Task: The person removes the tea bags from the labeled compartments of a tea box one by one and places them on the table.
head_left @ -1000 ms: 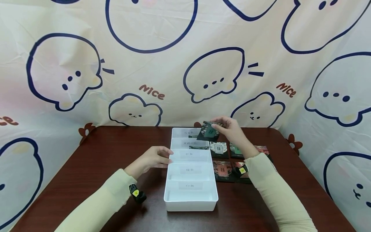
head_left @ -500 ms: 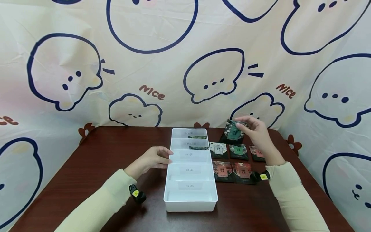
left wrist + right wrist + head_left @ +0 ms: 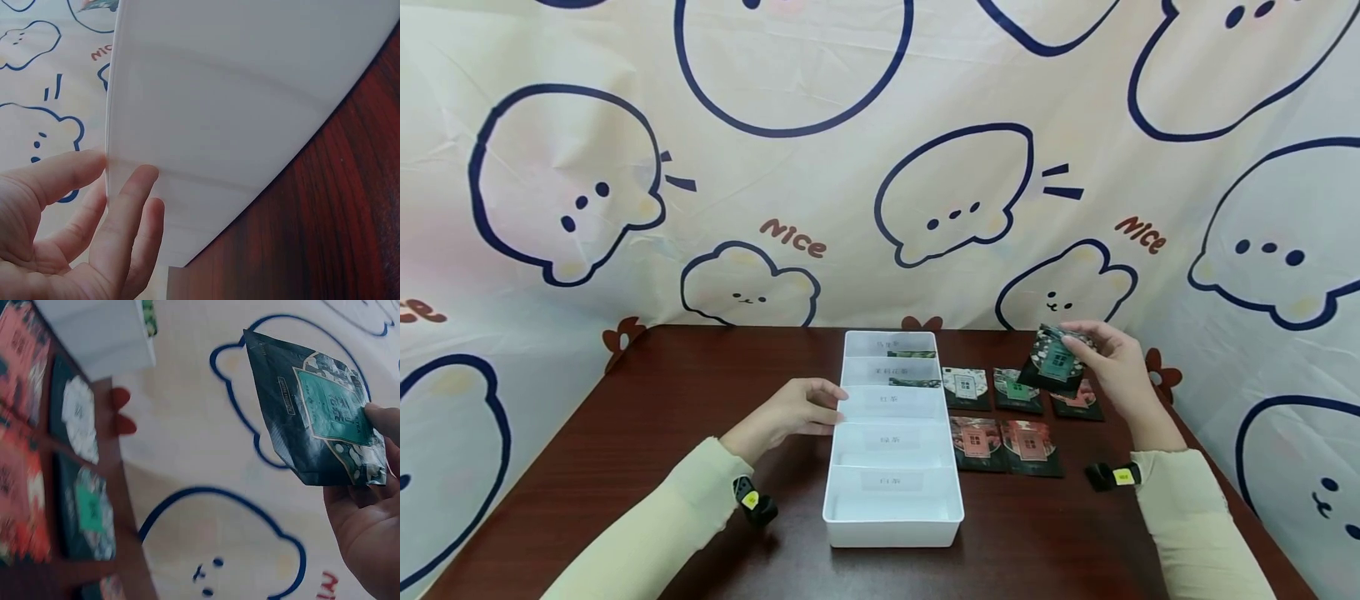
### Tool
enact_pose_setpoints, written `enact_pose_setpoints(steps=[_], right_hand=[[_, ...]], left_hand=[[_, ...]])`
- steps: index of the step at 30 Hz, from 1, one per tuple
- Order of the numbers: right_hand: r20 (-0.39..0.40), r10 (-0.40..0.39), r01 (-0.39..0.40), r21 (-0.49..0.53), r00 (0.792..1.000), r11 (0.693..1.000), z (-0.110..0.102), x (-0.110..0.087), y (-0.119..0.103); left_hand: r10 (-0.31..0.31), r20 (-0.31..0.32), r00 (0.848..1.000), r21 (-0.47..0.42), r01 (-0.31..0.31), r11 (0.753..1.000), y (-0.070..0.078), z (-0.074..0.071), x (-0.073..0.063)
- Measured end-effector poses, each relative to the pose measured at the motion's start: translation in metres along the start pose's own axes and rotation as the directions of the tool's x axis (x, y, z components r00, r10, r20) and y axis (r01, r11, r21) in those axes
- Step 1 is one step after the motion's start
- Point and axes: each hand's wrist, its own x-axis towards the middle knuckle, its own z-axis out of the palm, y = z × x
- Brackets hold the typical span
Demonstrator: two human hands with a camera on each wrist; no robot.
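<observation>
My right hand [image 3: 1112, 367] pinches a dark tea packet [image 3: 1049, 362] with a teal label by its upper right edge. It holds the packet tilted over the back row, where it overlaps the red-labelled packet [image 3: 1078, 404]. The right wrist view shows the thumb across the face of the held tea packet [image 3: 319, 412]. On the left, my left hand [image 3: 793, 408] touches the long white divided box [image 3: 891, 533] at its left rim. In the left wrist view, fingertips [image 3: 147, 175] lie against the outer wall, fingers loosely bent.
Two far compartments each hold a packet [image 3: 913, 383]; a paper label [image 3: 891, 481] marks each section. To the right of the box lie a white-labelled packet [image 3: 966, 386], a green-labelled packet [image 3: 1017, 390] and two red packets [image 3: 1030, 446]. A printed cloth [image 3: 850, 192] hangs behind the table [image 3: 737, 358].
My right hand has carried the teal-labelled tea packet rightward from beside the far end of the box to above the back row's right end. The left hand has stayed at the rim.
</observation>
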Motion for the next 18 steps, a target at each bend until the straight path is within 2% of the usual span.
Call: enact_pose_setpoints(steps=[3, 9, 18], right_hand=[[0.009, 0.016, -0.016, -0.029, 1.000, 0.999, -0.008, -0.003, 0.012], [0.051, 0.100, -0.094, -0.101, 0.994, 0.990, -0.024, -0.009, 0.031], [0.155, 0.232, -0.202, -0.188, 0.960, 0.961, -0.041, -0.019, 0.056]], left_hand=[[0.001, 0.003, 1.000, -0.003, -0.001, 1.000, 0.000, 0.000, 0.000], [0.003, 0.004, 1.000, 0.003, -0.003, 1.000, 0.000, 0.000, -0.001], [0.001, 0.003, 1.000, 0.007, -0.001, 1.000, 0.000, 0.000, 0.000]])
